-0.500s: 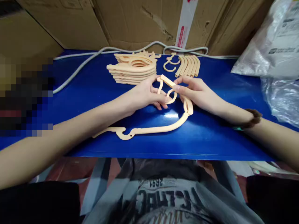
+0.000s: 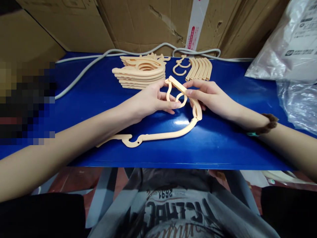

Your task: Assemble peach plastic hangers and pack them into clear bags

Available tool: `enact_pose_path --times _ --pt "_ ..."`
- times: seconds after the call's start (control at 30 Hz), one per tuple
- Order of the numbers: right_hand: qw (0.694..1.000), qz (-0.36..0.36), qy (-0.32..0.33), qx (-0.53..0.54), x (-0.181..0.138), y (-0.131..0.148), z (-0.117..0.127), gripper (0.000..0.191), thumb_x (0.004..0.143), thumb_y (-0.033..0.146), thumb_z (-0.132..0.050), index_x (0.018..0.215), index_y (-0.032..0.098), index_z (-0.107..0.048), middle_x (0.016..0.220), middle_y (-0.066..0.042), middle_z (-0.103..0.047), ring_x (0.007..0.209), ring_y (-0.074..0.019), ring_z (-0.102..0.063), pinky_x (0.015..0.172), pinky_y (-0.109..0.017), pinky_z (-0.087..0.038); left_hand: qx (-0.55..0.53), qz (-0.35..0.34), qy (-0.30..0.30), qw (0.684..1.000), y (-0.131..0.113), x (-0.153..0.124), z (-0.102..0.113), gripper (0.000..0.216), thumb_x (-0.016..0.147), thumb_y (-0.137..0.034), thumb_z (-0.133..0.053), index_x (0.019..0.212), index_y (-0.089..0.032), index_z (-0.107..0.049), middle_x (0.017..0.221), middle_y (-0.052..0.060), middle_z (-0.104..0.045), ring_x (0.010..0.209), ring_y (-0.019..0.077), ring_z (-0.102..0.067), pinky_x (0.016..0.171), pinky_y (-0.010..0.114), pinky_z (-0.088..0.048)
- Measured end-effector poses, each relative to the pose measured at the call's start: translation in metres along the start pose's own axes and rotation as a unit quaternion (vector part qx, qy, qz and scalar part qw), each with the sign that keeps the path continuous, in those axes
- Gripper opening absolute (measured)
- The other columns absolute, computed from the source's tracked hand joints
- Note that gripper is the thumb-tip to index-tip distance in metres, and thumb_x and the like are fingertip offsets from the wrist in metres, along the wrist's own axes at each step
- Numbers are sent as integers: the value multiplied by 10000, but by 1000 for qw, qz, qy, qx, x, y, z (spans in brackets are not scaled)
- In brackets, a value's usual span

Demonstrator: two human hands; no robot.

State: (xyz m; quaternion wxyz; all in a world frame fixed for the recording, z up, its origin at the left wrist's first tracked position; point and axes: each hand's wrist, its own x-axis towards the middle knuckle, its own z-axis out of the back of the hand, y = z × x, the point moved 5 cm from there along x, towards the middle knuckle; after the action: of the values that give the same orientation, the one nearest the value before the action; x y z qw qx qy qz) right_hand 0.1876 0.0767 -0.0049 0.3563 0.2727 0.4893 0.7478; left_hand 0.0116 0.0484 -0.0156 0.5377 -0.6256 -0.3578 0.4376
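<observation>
Both hands hold a cream plastic folding hanger (image 2: 168,135) above the blue table. My left hand (image 2: 158,99) pinches the curved hook part at the hanger's upper end, its thumb on the loop. My right hand (image 2: 205,94) grips the straight bar beside that hook, thumb on top and fingers partly hidden behind. From there the hanger bends down through a joint at the right and runs left along the table, its far end passing under my left forearm. Behind my left hand stands a stack of cream hanger parts (image 2: 140,76).
Several curved cream bars (image 2: 199,69) lie side by side at the back, with loose hooks (image 2: 180,67) to their left. A white cable (image 2: 85,77) runs along the rear of the blue table (image 2: 235,145), before cardboard boxes (image 2: 138,26). Clear plastic packaging (image 2: 279,49) sits at right.
The hanger has shifted very slightly up and left with both hands. My left fingers have closed in a little around the hook. The grip of my right hand looks the same.
</observation>
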Motion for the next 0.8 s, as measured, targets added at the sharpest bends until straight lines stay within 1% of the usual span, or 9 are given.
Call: enact_pose_path --times 0.2,0.3,0.4,0.5,0.63,0.73,0.8 --pt "1000 -5 -8 -18 -1 2 -1 145 1049 291 -623 1126 178 -674 579 87 -536 468 -89 -432 452 -235 -323 5 -17 -9 1000 3 1 3 544 787 -4 -832 1247 -149 -581 858 -2 -780 819 143 -784 784 239 -628" --pt "999 -7 -16 -30 -1 3 -1 126 1048 296 -621 1104 192 -665 582 84 -541 470 -95 -442 458 -241 -327 29 -25 -7 999 4 2 5 531 788 -37 -855 1239 -152 -599 864 7 -789 880 184 -818 794 263 -636" --pt "999 -13 -30 -41 -1 2 -1 116 1040 306 -627 1080 204 -666 563 86 -523 460 -97 -427 460 -243 -323 43 -24 -11 999 3 3 6 527 821 -54 -853 1281 -139 -611 858 17 -798 939 214 -834 783 268 -648" --pt "997 -24 -52 -58 0 0 1 138 1037 323 -622 1080 208 -685 559 81 -517 463 -102 -426 464 -246 -326 40 -17 -27 999 1 3 6 564 856 -55 -847 1365 -130 -618 882 16 -808 927 193 -827 751 239 -645" --pt "993 -30 -91 -63 1 -3 5 206 1025 330 -624 1140 195 -729 587 75 -512 474 -101 -404 485 -251 -345 23 -5 -38 999 1 3 6 615 900 -90 -852 1464 -120 -611 895 8 -812 827 151 -801 713 218 -644" --pt "992 -25 -101 -68 1 -6 5 260 1020 344 -627 1184 184 -749 612 68 -517 496 -104 -419 501 -253 -358 13 2 -38 999 1 3 8 575 902 -93 -855 1436 -113 -643 897 8 -811 811 142 -793 714 214 -649" --pt "991 -12 -106 -79 1 -6 6 260 1012 340 -631 1174 179 -756 621 65 -521 513 -103 -435 515 -250 -360 12 9 -35 999 1 3 8 501 914 -89 -836 1388 -110 -674 892 9 -805 816 140 -790 714 209 -647"
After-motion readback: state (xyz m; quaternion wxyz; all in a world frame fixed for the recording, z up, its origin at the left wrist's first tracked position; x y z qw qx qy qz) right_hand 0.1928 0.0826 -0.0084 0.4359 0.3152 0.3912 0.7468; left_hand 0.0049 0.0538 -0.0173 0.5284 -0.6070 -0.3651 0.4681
